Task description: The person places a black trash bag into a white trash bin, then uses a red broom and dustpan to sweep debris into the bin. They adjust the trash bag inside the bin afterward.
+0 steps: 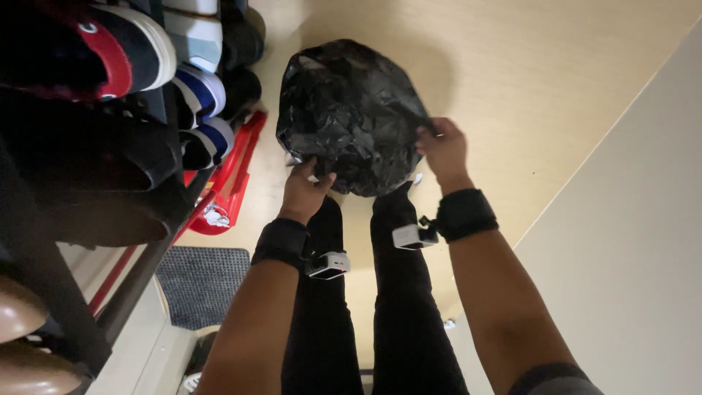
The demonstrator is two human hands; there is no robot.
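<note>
Two hands: both are gripping one black bag (349,117), which is hanging in front of the person's legs, over the pale floor (526,80).
Bag: it is bulging, crinkled and glossy, sitting just far of the knuckles and filling the space between the two hands.
Left hand (303,192): it is holding the bag's near-left lower edge, fingers curled shut on the plastic, thumb pressing from the near side.
Right hand (443,150): it is pinching the right edge a little farther and higher, fingers closed on a fold of plastic.
Key relation: the bag is lying far of both sets of fingers, its bulk running roughly near to far and leaning left; the right hand is reaching farther along it, the left hand is staying nearer the body.
Wrists: each is wearing a black band (465,213) with a small white device clipped to it.
Legs: dark trousers (398,307) are showing below the bag.
Left side: a dark rack (66,183) is carrying shoes (110,51), and a red dustpan-like thing (230,179) is leaning at its foot.
Near left: a grey mat (201,281) is lying on the floor.
Right side: a pale wall (636,234) is running near to far.
</note>
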